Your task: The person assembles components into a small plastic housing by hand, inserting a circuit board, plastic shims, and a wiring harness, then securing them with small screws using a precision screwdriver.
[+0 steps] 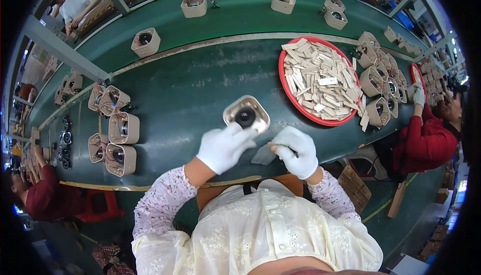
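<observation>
In front of me on the green table stands a beige speaker housing (264, 116), its open side up, with a round black speaker (245, 117) inside. My left hand (224, 149), in a white glove, reaches over the near edge of that housing with its fingers stretched out and touching it. To the right, my white-gloved right hand (296, 151) is closed, thumb against fingers. A small dark bit shows between them; what it is I cannot make out. Beside its fingertips is a greyish, see-through, film-like patch (264, 154).
A red round tray (283, 87) heaped with flat beige pieces (320, 79) sits at right. Several housings (124, 127) stand left, others (372, 80) right. More, like one housing (283, 2), rest on the far green belt (240, 17). Co-workers (426, 137) sit on both sides.
</observation>
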Available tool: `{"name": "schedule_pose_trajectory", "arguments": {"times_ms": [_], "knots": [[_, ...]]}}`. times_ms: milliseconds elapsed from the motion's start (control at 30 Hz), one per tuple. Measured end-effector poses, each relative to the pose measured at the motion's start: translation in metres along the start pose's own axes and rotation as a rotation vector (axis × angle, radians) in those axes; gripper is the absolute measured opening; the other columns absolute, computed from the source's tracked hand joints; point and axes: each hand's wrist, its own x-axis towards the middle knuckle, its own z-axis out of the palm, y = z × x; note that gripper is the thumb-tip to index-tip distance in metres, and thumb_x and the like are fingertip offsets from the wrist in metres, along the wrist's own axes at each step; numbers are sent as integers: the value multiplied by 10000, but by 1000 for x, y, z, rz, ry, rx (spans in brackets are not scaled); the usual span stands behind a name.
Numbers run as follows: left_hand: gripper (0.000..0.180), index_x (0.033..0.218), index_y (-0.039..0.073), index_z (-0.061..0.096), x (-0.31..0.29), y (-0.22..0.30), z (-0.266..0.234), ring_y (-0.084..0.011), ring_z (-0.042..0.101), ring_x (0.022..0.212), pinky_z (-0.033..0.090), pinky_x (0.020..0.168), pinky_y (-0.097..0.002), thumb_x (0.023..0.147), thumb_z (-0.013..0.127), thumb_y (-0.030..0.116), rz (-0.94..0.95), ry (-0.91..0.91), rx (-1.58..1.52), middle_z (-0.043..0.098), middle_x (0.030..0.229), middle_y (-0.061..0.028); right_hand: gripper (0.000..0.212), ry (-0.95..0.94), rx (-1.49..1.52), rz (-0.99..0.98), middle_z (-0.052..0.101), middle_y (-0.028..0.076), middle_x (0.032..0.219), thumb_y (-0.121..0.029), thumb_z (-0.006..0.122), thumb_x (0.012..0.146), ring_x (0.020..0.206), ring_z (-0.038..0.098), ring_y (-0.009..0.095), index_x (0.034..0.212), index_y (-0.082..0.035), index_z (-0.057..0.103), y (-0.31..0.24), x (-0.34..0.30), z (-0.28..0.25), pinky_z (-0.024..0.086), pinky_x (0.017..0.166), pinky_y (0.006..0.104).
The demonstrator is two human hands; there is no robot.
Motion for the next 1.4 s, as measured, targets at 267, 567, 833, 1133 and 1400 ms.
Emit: {"name": "schedule_pose_trajectory", "arguments": {"times_ms": [267, 567, 833, 1133, 1400], "knots": [[195, 1093, 128, 741, 57, -121, -21, -307, 675, 906, 545, 797, -366, 932, 678, 218, -340, 246, 111, 662, 963, -101, 104, 86, 39, 176, 653, 122, 757, 28, 701, 822, 606, 624, 209, 922, 10, 724, 21, -17, 9, 484, 570, 316], [530, 1446, 218, 500, 139, -215, -20, -401, 617, 1176, 535, 965, -485, 945, 670, 241, -564, 482, 300, 457, 1480, -148, 119, 132, 39, 370, 691, 119, 824, -13, 673, 865, 671, 658, 189, 960, 35, 725, 30, -7, 15, 516, 633, 292], [242, 1059, 131, 730, 116, -286, -66, -392, 663, 1045, 545, 905, -491, 971, 555, 274, -692, 366, 414, 649, 1171, -166, 136, 140, 29, 479, 687, 97, 763, -56, 680, 893, 637, 638, 146, 990, 22, 735, 30, -10, 21, 509, 620, 283], [118, 942, 163, 762, 30, -49, -36, -331, 711, 802, 571, 692, -411, 896, 679, 235, -322, 48, 315, 711, 899, -124, 158, 305, 383, 658, 685, 73, 800, -42, 604, 976, 599, 545, 72, 1120, 17, 627, 1, 25, 21, 425, 554, 217], [235, 1118, 93, 725, -6, 15, -34, -300, 686, 946, 561, 842, -385, 891, 674, 58, -248, 335, 52, 709, 1108, -119, 211, 192, 131, 502, 742, 84, 851, -70, 609, 987, 693, 687, 113, 1168, 2, 690, 19, 33, 58, 539, 638, 252]]}}
